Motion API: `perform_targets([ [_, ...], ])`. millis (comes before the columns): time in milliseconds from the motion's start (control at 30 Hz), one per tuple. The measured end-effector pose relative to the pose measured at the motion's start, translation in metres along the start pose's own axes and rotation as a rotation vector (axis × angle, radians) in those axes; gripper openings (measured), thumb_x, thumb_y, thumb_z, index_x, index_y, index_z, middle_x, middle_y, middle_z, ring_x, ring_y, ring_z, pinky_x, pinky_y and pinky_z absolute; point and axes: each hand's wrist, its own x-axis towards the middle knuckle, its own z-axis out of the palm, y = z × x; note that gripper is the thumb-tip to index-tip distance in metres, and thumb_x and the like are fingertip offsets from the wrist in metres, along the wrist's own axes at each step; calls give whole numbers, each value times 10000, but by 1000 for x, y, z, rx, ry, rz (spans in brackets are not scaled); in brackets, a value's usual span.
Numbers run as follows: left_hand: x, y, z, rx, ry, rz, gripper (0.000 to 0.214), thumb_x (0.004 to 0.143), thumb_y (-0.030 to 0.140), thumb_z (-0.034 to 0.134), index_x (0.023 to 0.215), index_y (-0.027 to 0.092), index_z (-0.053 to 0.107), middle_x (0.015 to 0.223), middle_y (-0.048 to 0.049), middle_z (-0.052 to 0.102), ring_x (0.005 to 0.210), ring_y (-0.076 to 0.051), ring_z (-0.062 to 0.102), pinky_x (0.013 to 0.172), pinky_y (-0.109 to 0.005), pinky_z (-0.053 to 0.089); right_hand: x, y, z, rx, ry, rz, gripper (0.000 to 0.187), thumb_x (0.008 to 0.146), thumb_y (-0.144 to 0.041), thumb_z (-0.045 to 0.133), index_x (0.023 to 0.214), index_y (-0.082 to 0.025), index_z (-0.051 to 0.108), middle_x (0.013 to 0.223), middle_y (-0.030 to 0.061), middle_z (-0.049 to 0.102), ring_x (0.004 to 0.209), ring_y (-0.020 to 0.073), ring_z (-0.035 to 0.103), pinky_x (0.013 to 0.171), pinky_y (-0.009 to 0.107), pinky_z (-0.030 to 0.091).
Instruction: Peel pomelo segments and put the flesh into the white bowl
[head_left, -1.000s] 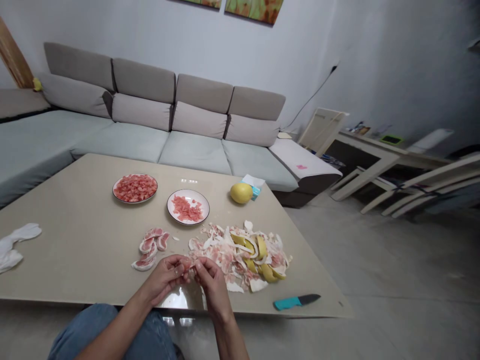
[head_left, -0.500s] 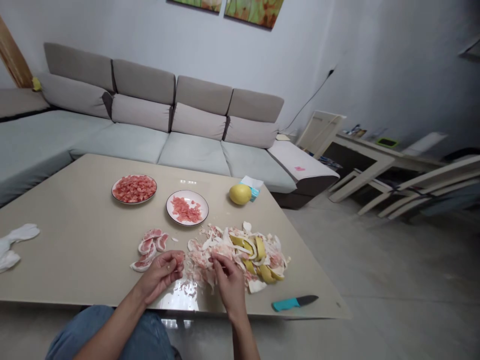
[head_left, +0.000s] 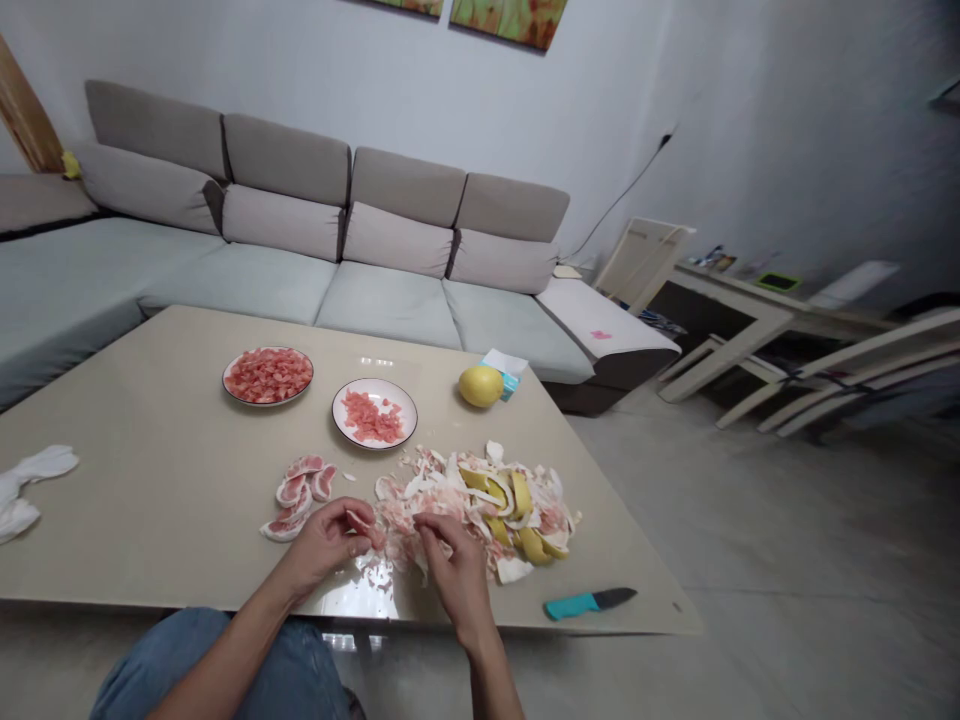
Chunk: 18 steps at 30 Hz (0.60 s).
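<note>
1. A crumpled white cloth [head_left: 30,485] is lying at the far left edge of the beige desk [head_left: 150,500], well apart from everything else.
2. A round plate [head_left: 225,378] piled with pink fruit flesh is sitting toward the back of the desk, in front of the grey sofa [head_left: 247,270].
3. A small cluster of pink segments [head_left: 300,492] in their white skins is lying on the desk just beside the left hand [head_left: 326,545].
4. The left hand is hovering over the near edge of the desk, and its grip is closing on a pink fruit piece [head_left: 361,522] between thumb and fingertips.
5. A second plate [head_left: 403,400], white and holding a smaller heap of pink flesh, is standing behind the two hands.
6. The right hand [head_left: 459,572] is curling its fingers into the near side of the scrap heap; the view is not showing whether its grip is clenched on anything.
7. The heap of peel and membrane [head_left: 499,500], white, pink and yellow, is spreading out to the right of the hands and touching the right fingertips.
8. A whole yellow fruit [head_left: 481,385] is resting behind the heap, against a small tissue pack [head_left: 508,366].
9. A teal-handled knife [head_left: 589,602] is lying flat near the desk's front right edge, apart from the heap.
</note>
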Motion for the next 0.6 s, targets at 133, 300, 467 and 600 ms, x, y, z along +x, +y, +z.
perform_targets([
  [133,1,0,3,64,-90,-41,292,692,216,764,958,161,658,807,-42,682,756,-186,655,758,-318,487,2,-31,-5,119,-169,-41,162,884,-237,563,913,-211,720,931,59,713,895,196,646,813,294,481],
  [300,1,-3,4,204,-92,-24,412,685,165,740,1092,213,694,928,-33,575,781,-163,605,740,-302,490,7,-51,-5,52,-290,-121,112,858,-219,624,885,-229,732,887,33,717,854,173,644,784,269,471],
  [467,0,-2,0,346,-156,11,432,733,166,691,1154,266,677,947,-34,551,826,-163,551,735,-282,462,11,-54,-1,-94,-357,-134,111,853,-233,630,828,-212,735,822,39,711,785,169,637,714,256,457],
  [600,0,1,0,396,-202,-2,435,729,169,692,1153,266,680,912,-29,550,852,-171,543,759,-289,445,15,-57,-3,-92,-444,-106,131,844,-191,617,837,-210,747,831,39,714,757,156,641,677,232,459],
])
